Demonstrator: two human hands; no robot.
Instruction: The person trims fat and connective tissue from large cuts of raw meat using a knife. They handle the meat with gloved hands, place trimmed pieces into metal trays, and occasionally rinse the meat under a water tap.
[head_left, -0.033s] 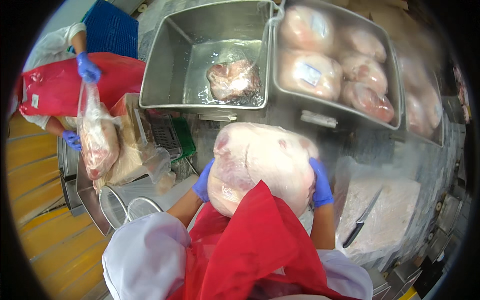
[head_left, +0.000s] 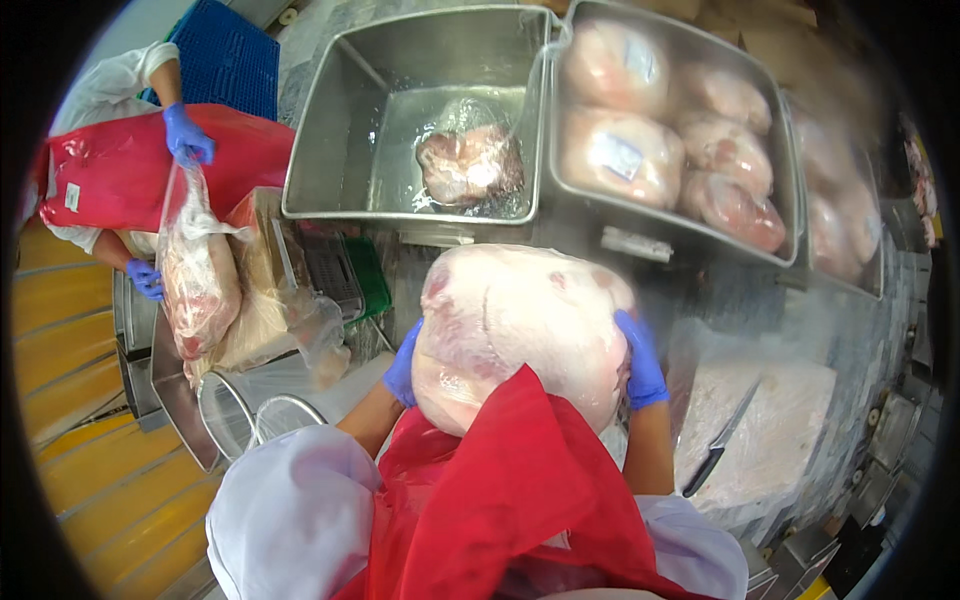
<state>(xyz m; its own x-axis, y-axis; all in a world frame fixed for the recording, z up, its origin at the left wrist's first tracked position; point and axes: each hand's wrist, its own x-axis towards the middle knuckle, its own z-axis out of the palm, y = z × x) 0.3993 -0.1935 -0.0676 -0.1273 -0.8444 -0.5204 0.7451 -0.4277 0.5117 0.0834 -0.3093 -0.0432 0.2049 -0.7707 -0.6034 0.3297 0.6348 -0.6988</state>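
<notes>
My left hand [head_left: 400, 365] and my right hand [head_left: 640, 360], both in blue gloves, grip opposite sides of a large pale piece of meat [head_left: 515, 320] with a fatty, pinkish surface. It is held against my red apron [head_left: 510, 480], whose folded top hides part of it; my fingers are partly behind the meat. Beyond it, a steel tub [head_left: 330, 150] holds liquid and a bagged lump of meat [head_left: 470, 160]. A second tub [head_left: 555, 150] holds several wrapped pieces [head_left: 620, 150]. Right of my right hand, a black-handled knife [head_left: 710, 465] lies on a pale plastic-covered slab [head_left: 770, 440].
At left a co-worker's gloved hand [head_left: 188, 135] grips a bag of meat [head_left: 200, 290], another hand [head_left: 145, 280] lower down. Also around: a cardboard box [head_left: 270, 240], green crate [head_left: 370, 275], blue crate [head_left: 220, 60], wire rings [head_left: 225, 395], a further tub of meat [head_left: 840, 220] at right.
The large piece of meat and my hands have shifted very slightly to the left. Otherwise the scene looks almost the same.
</notes>
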